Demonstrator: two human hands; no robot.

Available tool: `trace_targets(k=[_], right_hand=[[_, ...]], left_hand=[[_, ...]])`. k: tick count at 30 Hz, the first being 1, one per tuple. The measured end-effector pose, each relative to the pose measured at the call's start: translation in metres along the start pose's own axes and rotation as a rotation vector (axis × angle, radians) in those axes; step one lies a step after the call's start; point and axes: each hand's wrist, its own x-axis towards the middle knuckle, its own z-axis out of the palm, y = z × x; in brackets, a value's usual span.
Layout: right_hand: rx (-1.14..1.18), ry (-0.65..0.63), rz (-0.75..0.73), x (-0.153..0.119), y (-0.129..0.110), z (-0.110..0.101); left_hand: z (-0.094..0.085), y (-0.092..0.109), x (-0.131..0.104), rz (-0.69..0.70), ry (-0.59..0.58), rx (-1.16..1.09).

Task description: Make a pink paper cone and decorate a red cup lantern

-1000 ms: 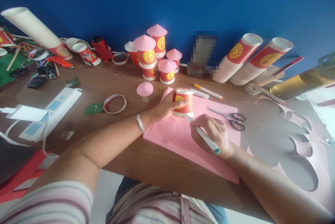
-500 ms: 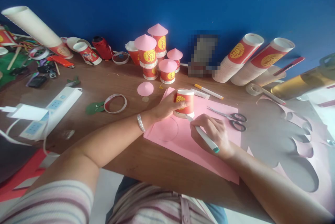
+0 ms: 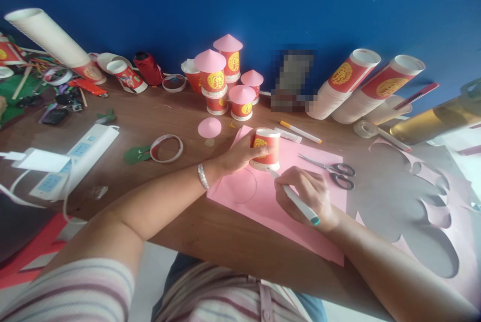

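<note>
My left hand [image 3: 244,154] is wrapped round a red paper cup [image 3: 273,147] with a gold emblem, which stands rim-down on a stack of pink paper [image 3: 300,161]. In my right hand [image 3: 306,191] is a white marker pen [image 3: 298,204] with a green end, its tip close to the cup's lower edge. A drawn circle [image 3: 242,186] shows on the paper left of the cup. Black-handled scissors [image 3: 340,174] lie on the sheet's right side, a little open. Behind the cup rest an orange-capped marker [image 3: 300,132] and a white tube [image 3: 287,135].
Cups with pink cone roofs [image 3: 216,78] stand by the blue wall; a loose cone [image 3: 209,128] lies before them. Cup stacks [image 3: 349,81] lean at the back right. Pink scraps [image 3: 438,211] lie right. A power strip [image 3: 77,159] and paper ring [image 3: 166,149] are left.
The marker pen in my right hand has tilted slightly, its green end moving a little right and down. My left hand and the cup look unchanged.
</note>
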Motion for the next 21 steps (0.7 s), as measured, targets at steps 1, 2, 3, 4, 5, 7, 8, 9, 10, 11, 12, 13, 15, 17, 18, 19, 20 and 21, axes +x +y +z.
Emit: trace_targets(k=[1,2,3,4,5,7,8,9,10,11,12,13,15,17,18,19,20,21], right_hand=[[-0.006,0.009,-0.001,-0.0001,0.0004,0.0002],[-0.013,0.016,-0.002,-0.0002,0.0009,0.0006],[-0.018,0.024,-0.002,-0.0004,0.0013,0.0011],[-0.021,0.029,-0.003,-0.0006,0.0017,0.0018],[-0.023,0.034,-0.003,-0.001,0.0021,0.0024],[-0.027,0.04,-0.001,-0.0016,0.0026,0.0036],[-0.032,0.042,0.001,-0.0018,0.0027,0.004],[-0.038,0.04,0.002,-0.002,0.0027,0.0043],[-0.046,0.036,0.004,-0.002,0.0026,0.0045],[-0.054,0.033,0.005,-0.0019,0.0024,0.0046],[-0.06,0.029,0.006,-0.0018,0.0022,0.0046],[-0.063,0.026,0.006,-0.0016,0.002,0.0046],[-0.065,0.024,0.008,-0.0012,0.0017,0.0045],[-0.063,0.023,0.007,-0.0011,0.0019,0.0047],[-0.062,0.024,0.007,-0.0012,0.0023,0.0049],[-0.062,0.027,0.006,-0.0013,0.0027,0.0051],[-0.061,0.032,0.005,-0.0014,0.0032,0.0053],[-0.058,0.036,0.005,-0.0016,0.0037,0.0055]], left_hand=[[0.0,0.0001,-0.0001,-0.003,-0.001,-0.002],[0.0,0.0001,-0.0003,-0.004,-0.002,-0.001],[-0.0001,0.0002,-0.0003,-0.002,-0.003,0.003],[-0.0002,0.0002,-0.0004,0.002,-0.003,0.009],[-0.0004,0.0002,-0.0004,0.007,-0.001,0.016],[-0.001,-0.0002,-0.0004,0.01,0.003,0.03],[-0.0013,-0.0004,-0.0004,0.012,0.003,0.033],[-0.0016,-0.0007,-0.0003,0.013,0.001,0.033],[-0.0018,-0.001,-0.0003,0.013,-0.002,0.031],[-0.002,-0.0012,-0.0003,0.013,-0.004,0.027],[-0.0021,-0.0013,-0.0002,0.013,-0.006,0.026],[-0.0021,-0.0013,-0.0002,0.013,-0.008,0.026],[-0.0021,-0.0012,-0.0001,0.017,-0.007,0.03],[-0.0021,-0.001,0.0001,0.023,-0.008,0.033],[-0.0022,-0.001,0.0002,0.024,-0.008,0.034],[-0.0023,-0.0011,0.0003,0.024,-0.008,0.036],[-0.0025,-0.0012,0.0004,0.024,-0.009,0.04],[-0.0027,-0.0013,0.0004,0.025,-0.008,0.045]])
